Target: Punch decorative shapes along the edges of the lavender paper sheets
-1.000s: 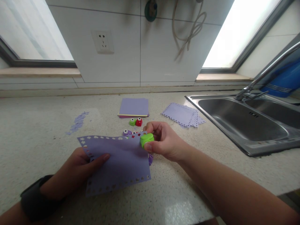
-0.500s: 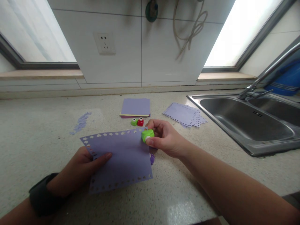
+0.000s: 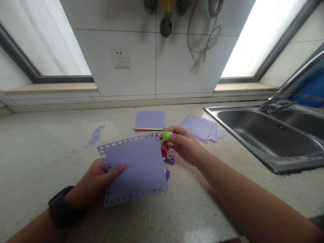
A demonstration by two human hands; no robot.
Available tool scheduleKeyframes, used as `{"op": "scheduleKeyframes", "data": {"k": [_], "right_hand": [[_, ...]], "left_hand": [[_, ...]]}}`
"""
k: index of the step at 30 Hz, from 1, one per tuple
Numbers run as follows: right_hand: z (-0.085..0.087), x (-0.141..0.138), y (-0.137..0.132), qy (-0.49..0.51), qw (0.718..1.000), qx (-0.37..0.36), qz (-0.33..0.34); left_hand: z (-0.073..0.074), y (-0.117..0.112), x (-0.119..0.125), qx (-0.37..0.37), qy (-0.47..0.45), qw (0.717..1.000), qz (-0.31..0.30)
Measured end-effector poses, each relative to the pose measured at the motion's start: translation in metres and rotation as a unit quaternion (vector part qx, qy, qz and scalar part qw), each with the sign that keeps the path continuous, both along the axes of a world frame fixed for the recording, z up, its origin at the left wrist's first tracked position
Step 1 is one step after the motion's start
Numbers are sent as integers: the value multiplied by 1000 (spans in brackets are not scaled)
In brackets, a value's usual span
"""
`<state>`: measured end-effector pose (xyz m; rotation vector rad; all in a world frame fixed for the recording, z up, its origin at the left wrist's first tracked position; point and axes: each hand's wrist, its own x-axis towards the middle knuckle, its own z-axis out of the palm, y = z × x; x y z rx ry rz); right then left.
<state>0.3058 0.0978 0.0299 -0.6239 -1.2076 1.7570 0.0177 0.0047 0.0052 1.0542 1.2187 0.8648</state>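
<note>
My left hand (image 3: pixel 101 177) grips a sheet of purple paper (image 3: pixel 136 165) by its left side, thumb on top. Small shaped holes run along the sheet's top and bottom edges and part of its left edge. Just off the sheet's upper right corner, my right hand (image 3: pixel 183 143) pinches a green craft punch (image 3: pixel 166 136) between thumb and fingers. Beneath and beside the sheet's right edge lie a red punch (image 3: pixel 164 152) and a purple punch (image 3: pixel 170 159). Another purple punch (image 3: pixel 167 174) is partly covered by the sheet, as are small punches behind its top edge.
Behind the sheet lies a stack of coloured paper (image 3: pixel 150 120), purple on top. Purple sheets with punched edges (image 3: pixel 198 127) overlap to its right. Small purple paper cutouts (image 3: pixel 95 135) are heaped at left. A steel sink (image 3: pixel 253 131) with a faucet (image 3: pixel 272 101) takes up the right side.
My right hand has drawn the green punch off the sheet's upper right corner, uncovering that corner. The view has tilted slightly upward, and red and purple punches now show beside the sheet.
</note>
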Motion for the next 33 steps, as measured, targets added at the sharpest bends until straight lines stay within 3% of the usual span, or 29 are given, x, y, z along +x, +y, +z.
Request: {"op": "scheduleKeyframes", "data": {"k": [3, 9, 11, 14, 20, 24, 33], "right_hand": [[-4, 3, 7, -27, 999, 11, -36], [-12, 8, 20, -182, 975, 89, -93], [-12, 11, 23, -267, 948, 135, -112], [-10, 14, 24, -402, 883, 202, -135], [-3, 15, 19, -524, 803, 267, -97], [-6, 16, 18, -609, 718, 326, -82], [-7, 18, 20, -650, 676, 340, -71]], "left_hand": [[-2, 1, 0, 17, -17, 1000, 8], [-7, 5, 1, 46, -43, 997, 55], [-9, 7, 2, 65, -54, 993, 88], [-12, 10, 4, 88, -97, 982, 134], [-15, 14, 7, 126, -120, 971, 165], [-18, 14, 8, 142, -131, 966, 173], [-24, 15, 7, 170, -134, 962, 166]]}}
